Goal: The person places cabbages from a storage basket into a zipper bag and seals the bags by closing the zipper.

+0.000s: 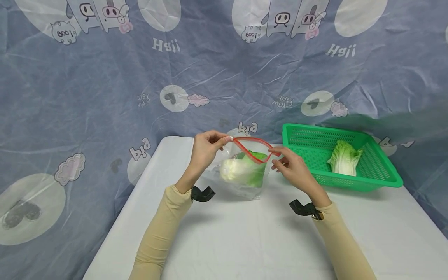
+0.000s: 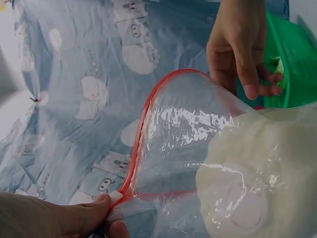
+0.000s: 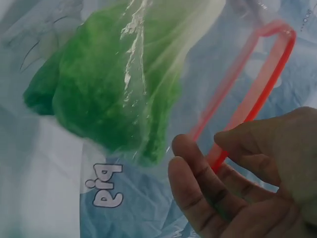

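Note:
A clear zip bag (image 1: pixel 257 193) with a red zip edge (image 1: pixel 257 139) hangs above the table, its mouth spread into a loop. Inside lies a Chinese cabbage (image 1: pixel 233 171), its pale base to the left and its green leaves to the right. My left hand (image 1: pixel 206 149) pinches the left corner of the zip, at the white slider (image 2: pixel 115 196). At the zip's right end, my right hand (image 1: pixel 292 167) holds the red edge between thumb and fingers. The leafy end (image 3: pixel 119 84) shows through the plastic in the right wrist view.
To the right on the white table (image 1: pixel 224 241) stands a green plastic basket (image 1: pixel 367 182). Another Chinese cabbage (image 1: pixel 344 158) lies in it. A blue patterned cloth (image 1: pixel 105 97) hangs behind the table. Each wrist carries a black mount (image 1: pixel 202 194).

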Action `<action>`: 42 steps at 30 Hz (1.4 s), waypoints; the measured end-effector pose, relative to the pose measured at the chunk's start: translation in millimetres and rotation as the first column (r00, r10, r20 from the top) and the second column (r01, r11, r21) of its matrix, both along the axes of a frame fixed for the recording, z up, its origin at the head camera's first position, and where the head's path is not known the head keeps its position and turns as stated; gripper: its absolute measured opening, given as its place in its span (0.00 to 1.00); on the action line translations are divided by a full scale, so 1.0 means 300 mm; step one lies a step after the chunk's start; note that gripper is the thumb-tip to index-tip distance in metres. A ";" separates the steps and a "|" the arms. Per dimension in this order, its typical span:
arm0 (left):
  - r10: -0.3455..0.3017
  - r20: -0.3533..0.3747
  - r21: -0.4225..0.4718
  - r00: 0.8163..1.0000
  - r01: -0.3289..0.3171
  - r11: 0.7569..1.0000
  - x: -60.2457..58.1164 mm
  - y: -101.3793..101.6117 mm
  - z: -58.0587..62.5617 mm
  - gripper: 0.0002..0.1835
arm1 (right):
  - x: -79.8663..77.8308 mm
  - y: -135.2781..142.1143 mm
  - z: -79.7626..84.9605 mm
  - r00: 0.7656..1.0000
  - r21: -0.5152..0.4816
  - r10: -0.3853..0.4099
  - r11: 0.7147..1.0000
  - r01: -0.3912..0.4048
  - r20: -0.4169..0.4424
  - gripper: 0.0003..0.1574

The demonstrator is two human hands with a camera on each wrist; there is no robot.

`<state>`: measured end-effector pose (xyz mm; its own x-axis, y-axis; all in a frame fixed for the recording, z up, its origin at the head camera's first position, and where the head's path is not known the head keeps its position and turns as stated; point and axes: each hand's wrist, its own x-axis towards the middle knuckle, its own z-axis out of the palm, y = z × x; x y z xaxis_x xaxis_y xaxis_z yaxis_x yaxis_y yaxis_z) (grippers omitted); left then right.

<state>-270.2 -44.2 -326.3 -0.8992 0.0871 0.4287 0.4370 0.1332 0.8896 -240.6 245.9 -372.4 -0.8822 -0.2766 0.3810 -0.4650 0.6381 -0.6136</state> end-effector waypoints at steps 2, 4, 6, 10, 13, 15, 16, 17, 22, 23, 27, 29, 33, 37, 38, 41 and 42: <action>0.004 0.005 -0.002 1.000 -0.004 1.000 -0.003 -0.001 -0.001 0.10 | -0.015 0.010 -0.018 1.000 0.003 -0.009 1.000 0.009 -0.006 0.22; 0.011 0.012 -0.006 1.000 -0.011 1.000 -0.005 -0.003 0.000 0.10 | -0.030 0.022 -0.031 1.000 -0.009 -0.023 1.000 0.023 -0.013 0.18; 0.026 0.016 -0.013 1.000 -0.026 1.000 -0.008 -0.007 0.001 0.10 | -0.041 0.035 -0.039 0.999 -0.017 -0.038 0.999 0.037 -0.021 0.15; 0.046 0.014 -0.013 0.999 -0.046 0.999 -0.011 -0.018 0.007 0.10 | -0.042 0.051 -0.032 0.998 -0.019 -0.056 0.998 0.055 -0.027 0.09; 0.052 0.005 -0.001 0.999 -0.052 0.999 -0.013 -0.027 0.009 0.10 | -0.025 0.050 -0.010 0.998 -0.025 -0.031 0.999 0.030 -0.055 0.08; 0.063 -0.002 0.005 0.998 -0.063 0.998 -0.015 -0.031 0.009 0.10 | -0.009 0.045 0.009 0.995 -0.049 0.009 0.999 -0.013 -0.100 0.07; 0.069 -0.005 0.008 0.998 -0.069 0.998 -0.016 -0.032 0.008 0.10 | 0.000 0.043 0.019 0.991 -0.066 0.035 0.997 -0.044 -0.126 0.07; 0.075 -0.007 0.008 0.997 -0.075 0.997 -0.017 -0.033 0.007 0.10 | 0.010 0.039 0.030 0.986 -0.080 0.058 0.994 -0.071 -0.157 0.06; 0.076 -0.007 0.025 0.997 -0.076 0.997 -0.024 -0.035 0.003 0.11 | 0.068 0.029 0.085 0.956 -0.150 0.125 0.974 -0.169 -0.267 0.11; 0.074 -0.005 0.026 0.997 -0.074 0.997 -0.024 -0.036 0.004 0.12 | 0.078 0.029 0.095 0.951 -0.163 0.126 0.971 -0.177 -0.281 0.12; 0.000 0.055 0.029 0.998 -0.002 1.000 -0.023 -0.041 0.007 0.12 | 0.109 0.032 0.126 0.948 -0.193 0.102 0.967 -0.165 -0.302 0.11; -0.101 0.134 0.014 0.986 0.100 0.995 -0.021 -0.043 0.007 0.12 | 0.115 0.034 0.133 0.952 -0.174 0.078 0.976 -0.134 -0.296 0.09; -0.318 0.329 -0.085 0.889 0.363 0.928 -0.024 -0.032 -0.007 0.11 | 0.107 0.033 0.126 0.953 -0.073 0.026 0.996 -0.050 -0.302 0.07; -0.387 0.463 -0.216 0.797 0.525 0.823 -0.023 -0.001 -0.032 0.13 | 0.094 0.022 0.110 0.950 -0.024 0.011 1.000 -0.020 -0.313 0.07; -0.385 0.485 -0.241 0.785 0.544 0.804 -0.022 0.008 -0.038 0.14 | 0.092 0.019 0.106 0.949 -0.024 0.015 0.999 -0.024 -0.316 0.08; -0.364 0.522 -0.292 0.772 0.562 0.774 -0.022 0.035 -0.056 0.19 | 0.090 0.010 0.101 0.942 -0.025 0.039 0.998 -0.050 -0.335 0.10; -0.357 0.518 -0.298 0.777 0.555 0.776 -0.024 0.042 -0.061 0.20 | 0.091 0.006 0.102 0.938 -0.028 0.050 0.998 -0.064 -0.344 0.11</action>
